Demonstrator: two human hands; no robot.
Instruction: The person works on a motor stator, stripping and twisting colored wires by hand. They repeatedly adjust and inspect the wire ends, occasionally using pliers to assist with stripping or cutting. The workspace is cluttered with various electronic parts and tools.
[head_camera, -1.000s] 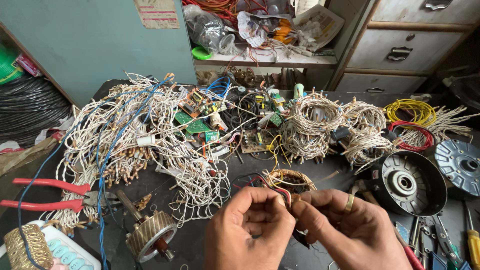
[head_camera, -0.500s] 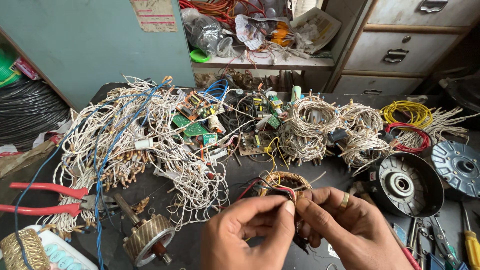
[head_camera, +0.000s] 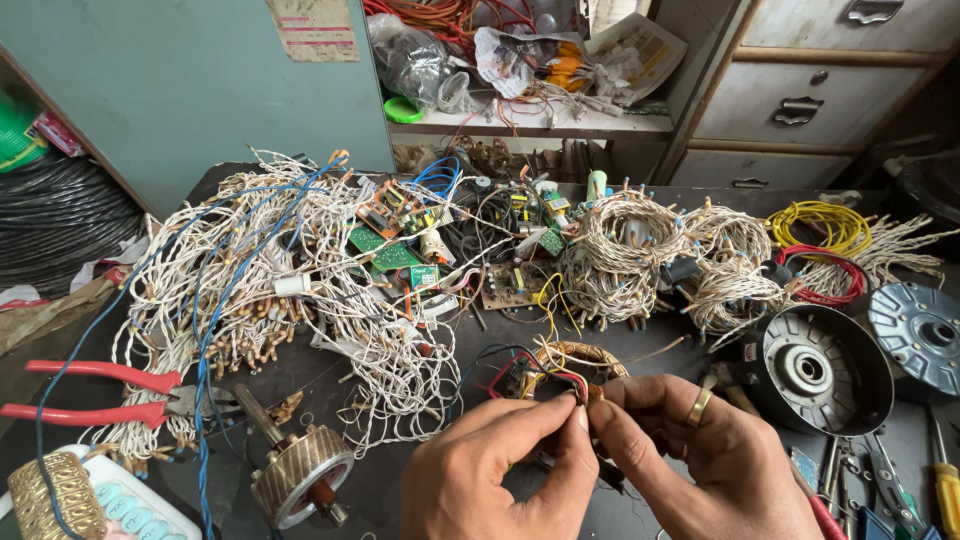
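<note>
Your left hand (head_camera: 495, 475) and right hand (head_camera: 700, 460) both pinch thin wire ends (head_camera: 583, 395) from the small copper coil (head_camera: 570, 362) at 12 o'clock. These look light, springy and easily snapped, so grip close to the tips.

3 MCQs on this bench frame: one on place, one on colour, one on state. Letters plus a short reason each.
1. Where do the red-handled pliers lie?
A. at the left edge of the bench
B. on the shelf at the back
C. inside the black motor housing

2. What colour is the wire coil at the far right, just above the red one?
A. blue
B. yellow
C. green

3. What are the hands doing?
A. resting flat on the bench
B. gripping the pliers
C. pinching thin wires at the small winding

Answers:
1 A: the pliers rest beside the pale wire tangle, left of the rotor.
2 B: the coil is plain yellow, next to the black motor housing.
3 C: the left hand and the right hand meet fingertip to fingertip on wires from the small winding.
</note>
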